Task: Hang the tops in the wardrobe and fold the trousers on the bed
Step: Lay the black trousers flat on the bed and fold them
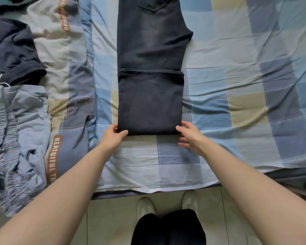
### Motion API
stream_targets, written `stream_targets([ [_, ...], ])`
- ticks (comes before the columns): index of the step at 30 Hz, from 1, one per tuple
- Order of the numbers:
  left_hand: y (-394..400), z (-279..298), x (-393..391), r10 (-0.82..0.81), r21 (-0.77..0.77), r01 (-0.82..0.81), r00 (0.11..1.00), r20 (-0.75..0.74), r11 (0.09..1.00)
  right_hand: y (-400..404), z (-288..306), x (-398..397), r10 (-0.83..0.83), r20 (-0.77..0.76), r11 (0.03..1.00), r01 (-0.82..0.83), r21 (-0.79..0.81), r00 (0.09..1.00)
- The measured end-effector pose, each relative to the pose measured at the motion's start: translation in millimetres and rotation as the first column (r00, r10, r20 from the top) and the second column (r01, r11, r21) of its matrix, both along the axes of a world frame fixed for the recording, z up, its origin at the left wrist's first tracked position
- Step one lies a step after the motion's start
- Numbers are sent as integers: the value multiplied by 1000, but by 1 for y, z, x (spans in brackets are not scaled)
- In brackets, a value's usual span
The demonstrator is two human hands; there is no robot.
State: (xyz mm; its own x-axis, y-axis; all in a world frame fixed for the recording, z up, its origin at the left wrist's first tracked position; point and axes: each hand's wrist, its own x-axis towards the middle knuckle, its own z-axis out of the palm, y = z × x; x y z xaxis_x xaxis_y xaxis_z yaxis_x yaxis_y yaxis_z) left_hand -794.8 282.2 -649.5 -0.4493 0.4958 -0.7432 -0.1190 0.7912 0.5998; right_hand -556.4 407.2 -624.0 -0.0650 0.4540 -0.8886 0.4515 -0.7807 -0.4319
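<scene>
Dark grey trousers (150,71) lie lengthwise on the checked bed sheet (237,85), waist and back pocket at the far end. The leg ends are folded up over the thighs, and the fold edge lies nearest me. My left hand (113,137) pinches the near left corner of that fold, thumb on top. My right hand (191,137) is at the near right corner with fingers spread and nearly straight, touching the cloth's edge without gripping it.
At the left lie a grey and beige garment with orange lettering (60,68), a dark navy garment with a ribbed cuff (12,50) and pale blue frayed jeans (16,138). The bed's near edge (148,190) meets a tiled floor where my feet stand.
</scene>
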Motion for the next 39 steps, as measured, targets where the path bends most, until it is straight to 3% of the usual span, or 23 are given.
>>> stream_targets([
  [4, 5, -9, -3, 46, -2, -46, 999, 28, 999, 1, -17, -5, -16, -16, 1000, 16, 21, 1000],
  [11, -15, 8, 6, 194, 54, -210, 956, 219, 976, -16, -8, 21, -105, -171, 986, 125, 106, 980],
  [16, -39, 31, 36, 99, 52, -121, 944, 314, 991, -46, 17, 62, -236, -150, 949, 261, 175, 960],
  [21, -82, 48, 99, 81, -72, -61, 945, 318, 996, -82, 46, 120, -284, -88, 948, 293, 125, 955],
  [25, -128, 76, 138, 82, -123, -41, 935, 346, 992, -105, 76, 164, -49, -84, 986, 62, 155, 995],
  [31, -165, 133, 169, 234, -109, -214, 943, 239, 971, -116, 123, 188, 195, -50, 960, -180, 215, 980],
  [35, -163, 164, 170, 46, -55, -44, 998, 35, 998, -104, 151, 187, 395, -28, 887, -373, 273, 918],
  [39, -137, 182, 151, -122, -1, 123, 985, -124, 992, -69, 164, 174, 411, -50, 900, -397, 179, 910],
])
